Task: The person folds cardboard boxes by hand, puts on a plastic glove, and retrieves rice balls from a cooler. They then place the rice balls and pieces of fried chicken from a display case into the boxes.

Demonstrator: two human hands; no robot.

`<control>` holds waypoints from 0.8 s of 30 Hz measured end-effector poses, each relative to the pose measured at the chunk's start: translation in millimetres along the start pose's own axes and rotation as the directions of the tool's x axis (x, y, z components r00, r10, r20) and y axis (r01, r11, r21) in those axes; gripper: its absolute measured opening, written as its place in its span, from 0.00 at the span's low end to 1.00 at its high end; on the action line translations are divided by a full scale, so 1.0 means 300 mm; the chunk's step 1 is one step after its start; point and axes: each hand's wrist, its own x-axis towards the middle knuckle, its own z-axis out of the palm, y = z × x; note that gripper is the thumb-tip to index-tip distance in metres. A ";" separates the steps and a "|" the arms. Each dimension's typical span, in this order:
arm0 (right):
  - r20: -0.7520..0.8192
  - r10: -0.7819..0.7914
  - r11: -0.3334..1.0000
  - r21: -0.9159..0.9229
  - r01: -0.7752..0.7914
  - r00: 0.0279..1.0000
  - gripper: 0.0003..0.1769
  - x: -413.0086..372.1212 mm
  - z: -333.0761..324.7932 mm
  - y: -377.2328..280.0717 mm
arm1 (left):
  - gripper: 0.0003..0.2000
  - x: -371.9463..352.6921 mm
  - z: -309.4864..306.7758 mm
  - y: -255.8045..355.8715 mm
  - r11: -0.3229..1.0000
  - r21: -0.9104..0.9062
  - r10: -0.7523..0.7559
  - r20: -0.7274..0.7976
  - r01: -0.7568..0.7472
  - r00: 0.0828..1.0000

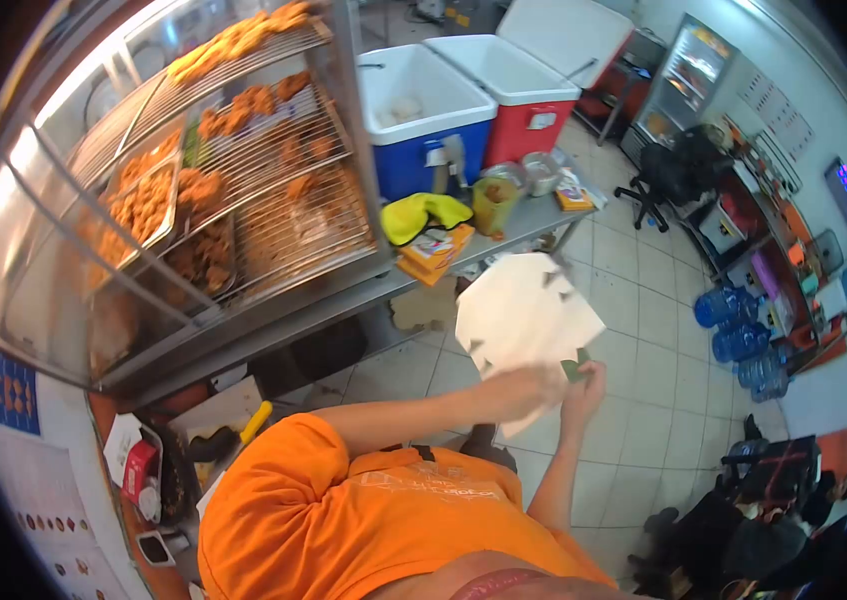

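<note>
Room: shop kitchen with a pale tiled floor (643, 330); a drinks fridge (688, 70) and a black office chair (663, 175) stand at the far side.
Counter: a steel counter (533, 222) runs beside a glass display case (243, 150), whose wire racks hold fried food.
On the counter: a yellow cloth (423, 215), orange packets (435, 250) and a jar (493, 200) of orange-brown stuff.
Behind the counter: a blue cooler (423, 110) with its lid open, touching a red cooler (523, 95).
Floor, far side: blue water bottles (743, 335) lie together by the shelves.
Person: orange shirt (343, 520), both arms stretched forward.
White sheet (523, 310): flat notched paper, held in the air above the floor, just in front of the counter's edge.
Left hand (528, 385): fingers closed over the sheet's lower edge.
Right hand (585, 385): just beside the left, fingers pinched on the same edge; a small dark green bit (573, 368) shows at the fingertips, too small to tell what it is.
</note>
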 end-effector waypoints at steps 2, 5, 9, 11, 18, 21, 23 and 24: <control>0.245 0.019 0.998 -0.062 -0.004 0.969 0.11 0.091 -0.126 -0.035 | 0.27 0.099 -0.091 -0.004 0.993 0.113 0.098 -0.533 -0.044 0.840; 0.582 -0.058 0.998 0.004 0.069 0.811 0.11 0.199 -0.303 -0.148 | 0.34 0.270 -0.297 0.059 0.964 0.264 0.111 -0.531 0.039 0.840; 0.445 -0.067 0.998 0.036 0.057 0.893 0.10 0.270 -0.482 -0.185 | 0.31 0.518 -0.281 0.013 0.994 0.113 -0.042 0.363 0.001 0.931; 0.296 -0.059 0.958 0.287 -0.030 0.954 0.08 0.304 -0.538 -0.098 | 0.26 0.532 -0.144 0.039 0.891 0.430 0.178 -0.044 -0.142 0.983; 0.040 0.150 0.776 0.614 -0.143 0.988 0.11 0.296 -0.628 -0.019 | 0.18 0.654 -0.065 0.172 0.822 0.241 0.568 -0.281 -0.516 0.774; 0.063 -0.213 0.977 0.028 0.212 0.975 0.16 0.285 -0.646 -0.067 | 0.12 0.704 0.019 0.172 0.847 0.127 0.521 -0.391 -0.517 0.759; 0.061 -0.111 0.994 0.023 0.110 0.992 0.16 0.279 -0.640 -0.062 | 0.10 0.728 0.063 0.176 0.867 0.109 0.488 -0.382 -0.486 0.785; 0.067 -0.024 1.000 0.011 0.024 0.997 0.16 0.275 -0.636 -0.050 | 0.10 0.737 0.078 0.166 0.903 0.084 0.423 -0.355 -0.422 0.834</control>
